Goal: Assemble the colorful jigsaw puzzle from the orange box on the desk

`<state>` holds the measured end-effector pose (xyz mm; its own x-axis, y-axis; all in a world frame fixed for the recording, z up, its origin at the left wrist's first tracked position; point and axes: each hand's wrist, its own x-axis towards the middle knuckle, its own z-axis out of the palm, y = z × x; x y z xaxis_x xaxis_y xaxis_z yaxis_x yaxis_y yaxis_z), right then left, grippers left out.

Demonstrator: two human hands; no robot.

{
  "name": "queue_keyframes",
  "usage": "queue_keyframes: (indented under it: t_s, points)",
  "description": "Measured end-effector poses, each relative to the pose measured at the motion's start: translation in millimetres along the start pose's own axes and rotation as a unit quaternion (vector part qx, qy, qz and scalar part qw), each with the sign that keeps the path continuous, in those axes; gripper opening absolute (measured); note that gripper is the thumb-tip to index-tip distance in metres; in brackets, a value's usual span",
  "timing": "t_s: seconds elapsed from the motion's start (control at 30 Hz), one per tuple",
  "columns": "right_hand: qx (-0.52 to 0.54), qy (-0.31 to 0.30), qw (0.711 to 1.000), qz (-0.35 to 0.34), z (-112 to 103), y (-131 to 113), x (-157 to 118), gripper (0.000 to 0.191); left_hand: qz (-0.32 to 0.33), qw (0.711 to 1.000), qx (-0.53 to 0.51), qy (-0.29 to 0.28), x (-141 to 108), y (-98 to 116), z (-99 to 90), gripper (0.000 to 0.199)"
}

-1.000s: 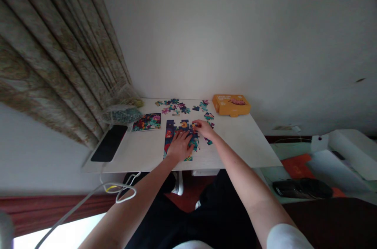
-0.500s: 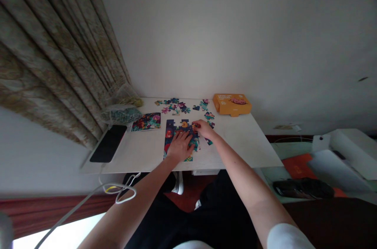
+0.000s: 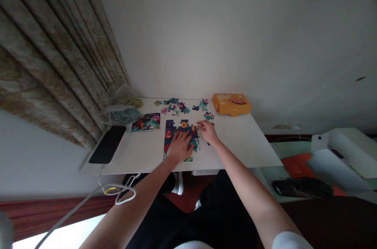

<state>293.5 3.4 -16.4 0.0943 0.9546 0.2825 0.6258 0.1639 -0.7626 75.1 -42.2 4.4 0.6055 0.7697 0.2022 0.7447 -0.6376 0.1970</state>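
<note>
A partly assembled jigsaw puzzle [image 3: 170, 124] with dark blue, red and teal parts lies near the table's front. My left hand [image 3: 178, 145] rests flat on it, fingers spread, hiding its middle. Just off the puzzle's upper right edge is my right hand [image 3: 208, 132], its fingers bent and slightly apart, with no piece visible between them. An orange-marked puzzle piece [image 3: 194, 127] sits at that edge beside the fingertips. Loose puzzle pieces [image 3: 182, 106] are scattered behind the puzzle, and another piece [image 3: 209, 116] lies just beyond my right hand, which partly covers others.
An orange puzzle box [image 3: 231, 105] stands at the back right of the white table [image 3: 241, 143]. To the left are a colourful picture card [image 3: 146, 122], a black phone [image 3: 108, 144] with a white cable [image 3: 126, 193], and a clear plastic bag [image 3: 120, 114] by the curtain.
My right hand has drawn back a little to the right from the puzzle's upper right edge, leaving the orange-marked piece there. My left hand has stayed in place.
</note>
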Motion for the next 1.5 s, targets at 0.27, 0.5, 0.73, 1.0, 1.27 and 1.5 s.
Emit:
queue_keyframes:
  t_s: [0.27, 0.5, 0.73, 1.0, 1.27, 1.5]
  points:
    - [-0.115, 0.136, 0.983, 0.035, -62, 44, -46, 0.025, -0.005, 1.0, -0.004, -0.012, 1, -2, -1.1, 0.045]
    - [-0.174, 0.086, 0.98, 0.041, -62, 37, -51, 0.035, 0.026, 0.999, -0.022, -0.012, 18, -1, -4.3, 0.048]
    - [-0.234, 0.017, 0.972, 0.018, -58, 20, -51, 0.046, 0.07, 0.996, -0.023, -0.048, 35, -7, 0.7, 0.049]
    - [-0.243, 0.017, 0.97, 0.01, -57, 20, -53, 0.037, 0.065, 0.997, -0.026, -0.039, 29, -11, 6.7, 0.05]
    - [-0.115, 0.098, 0.988, 0.04, -61, 27, -60, 0.031, 0.065, 0.997, -0.043, -0.025, 27, -10, 4.9, 0.046]
    - [-0.164, -0.029, 0.986, -0.007, -59, 10, -94, 0.039, 0.062, 0.996, -0.061, -0.018, 27, -12, 4.9, 0.042]
